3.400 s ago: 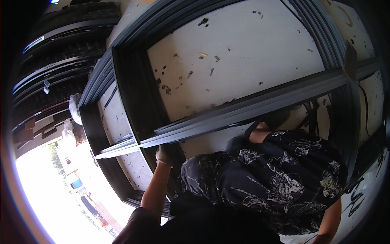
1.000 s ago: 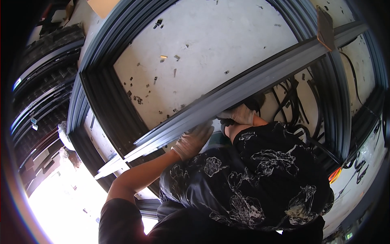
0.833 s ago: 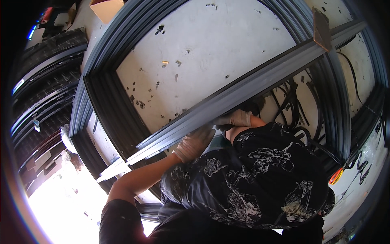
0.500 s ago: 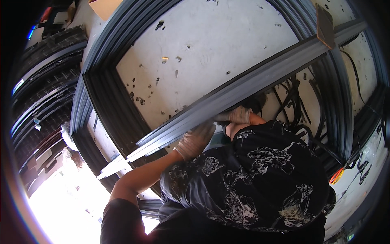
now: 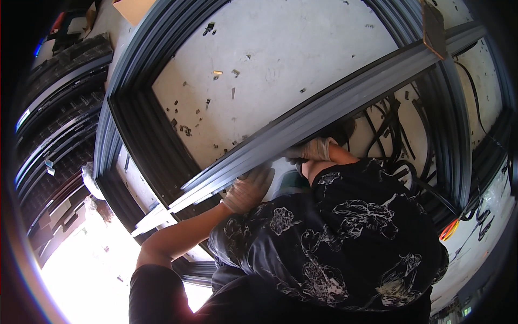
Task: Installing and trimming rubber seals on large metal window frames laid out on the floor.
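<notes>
A long dark grey metal profile point(image 5: 324, 120) with grooves runs diagonally across stacked frames of similar profiles point(image 5: 145, 129). My left hand point(image 5: 249, 189), in a pale work glove, is closed at its near edge, fingertips against the profile. To the right, my gloved right hand point(image 5: 314, 149) is bent in close to the same edge. Its fingers are curled and partly hidden, so what they hold cannot be made out. The two hands are a short way apart, with a bit of pale floor and dark green cloth between them.
Black flexible strips point(image 5: 391, 127) lie coiled on the right. A brown flat piece point(image 5: 433, 29) rests at the profile's far end. Small dark scraps point(image 5: 185, 130) are scattered over the pale floor. Racks of long profiles point(image 5: 65, 119) stand at left; red-yellow strands point(image 5: 449, 230) lie at right.
My left hand has slid left and slightly down along the profile's edge, away from the right hand. The right hand stays nearly where it was.
</notes>
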Tool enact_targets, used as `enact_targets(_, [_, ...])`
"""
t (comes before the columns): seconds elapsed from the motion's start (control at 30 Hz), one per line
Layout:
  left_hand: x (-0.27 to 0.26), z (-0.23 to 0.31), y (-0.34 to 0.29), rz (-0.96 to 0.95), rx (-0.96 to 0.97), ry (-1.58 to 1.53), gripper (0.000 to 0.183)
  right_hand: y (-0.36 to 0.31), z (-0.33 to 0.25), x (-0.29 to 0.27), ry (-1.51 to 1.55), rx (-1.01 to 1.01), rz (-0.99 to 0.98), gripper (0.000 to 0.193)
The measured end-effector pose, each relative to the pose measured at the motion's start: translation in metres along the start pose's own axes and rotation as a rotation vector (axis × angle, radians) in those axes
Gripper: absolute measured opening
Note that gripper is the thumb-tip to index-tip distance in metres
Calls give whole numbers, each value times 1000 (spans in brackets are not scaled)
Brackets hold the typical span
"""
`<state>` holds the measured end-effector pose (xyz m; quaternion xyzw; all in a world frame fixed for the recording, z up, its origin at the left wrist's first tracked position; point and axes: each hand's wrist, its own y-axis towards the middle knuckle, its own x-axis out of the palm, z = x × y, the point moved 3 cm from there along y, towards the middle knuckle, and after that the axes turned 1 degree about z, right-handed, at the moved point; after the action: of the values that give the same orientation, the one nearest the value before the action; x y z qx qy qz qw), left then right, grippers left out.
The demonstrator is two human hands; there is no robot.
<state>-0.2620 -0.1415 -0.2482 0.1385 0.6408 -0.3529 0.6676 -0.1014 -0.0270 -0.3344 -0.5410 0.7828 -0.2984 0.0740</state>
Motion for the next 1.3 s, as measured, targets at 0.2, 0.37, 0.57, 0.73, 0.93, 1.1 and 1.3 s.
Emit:
enact_targets(0.2, [-1,5,8,-32,-16,66,31,-2,-6,0,-45,26,36,40])
enact_targets(0.37, [-9,5,19,-84,-152,-186,32,-10,2,8,310,-26,90,29])
enact_targets(0.57, [-4,7,23,-24,-61,-114,35,-31,41,-9,-502,-590,322,17])
enact_targets(0.73, [1,6,26,2,-82,-110,34,-59,60,-28,-1070,-569,263,26])
enact_targets(0.93, [-11,2,26,1,-62,-202,38,-104,78,-71,-369,89,450,36])
enact_targets(1.1, [-5,3,31,-65,-64,-310,42,-135,90,-76,-108,377,789,36])
enact_targets(1.3, [14,-5,-24,-78,-158,-175,41,-116,109,-53,-250,407,810,38])
